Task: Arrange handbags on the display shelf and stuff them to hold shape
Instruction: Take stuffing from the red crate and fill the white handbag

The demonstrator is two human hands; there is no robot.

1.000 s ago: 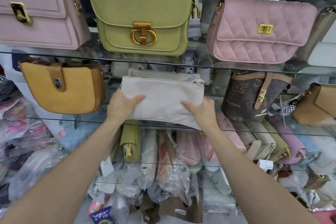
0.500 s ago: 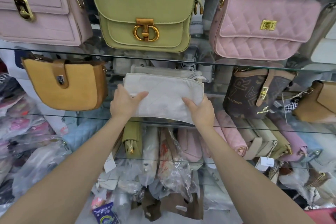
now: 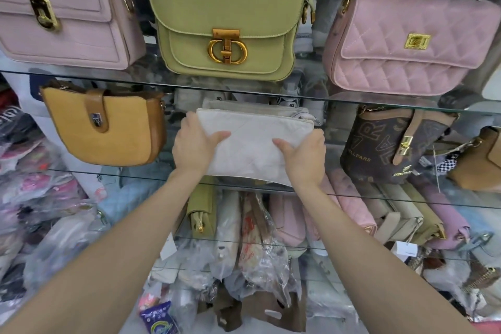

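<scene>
Glass shelf (image 3: 379, 187) crowded with bags: your left hand (image 3: 193, 148) and right hand (image 3: 305, 157) grip the white handbag (image 3: 252, 141), fingers clamped on its sides; it could slump or slide off the edge.

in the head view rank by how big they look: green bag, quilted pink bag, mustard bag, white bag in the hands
1. Quilted pink bag and green bag: too alike to rank.
2. Mustard bag and white bag: also close; both hands cover part of the white one.
</scene>
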